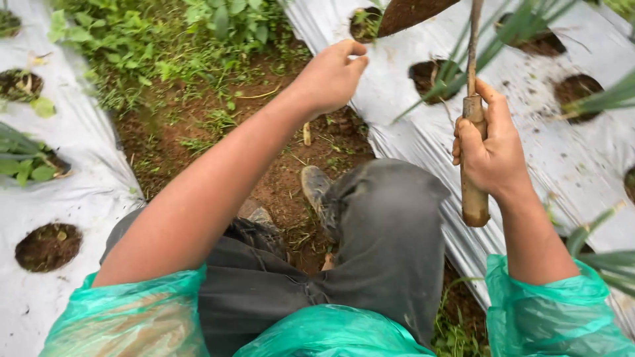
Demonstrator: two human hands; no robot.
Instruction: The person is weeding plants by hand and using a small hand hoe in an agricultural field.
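Note:
My right hand is shut around the wooden handle of a hand trowel, held upright over the silver plastic mulch on the right. The trowel's soil-caked blade shows at the top edge. My left hand is raised over the dirt furrow with fingers curled and pinched together; whether anything is between them I cannot tell. Green onion-like leaves rise from a hole in the mulch just beyond the trowel. I crouch in dark trousers and a green plastic raincoat.
A second mulch-covered bed lies at the left with round planting holes, some holding small weeds. Weeds fill the furrow's far end. My muddy shoe rests on the brown soil between the beds.

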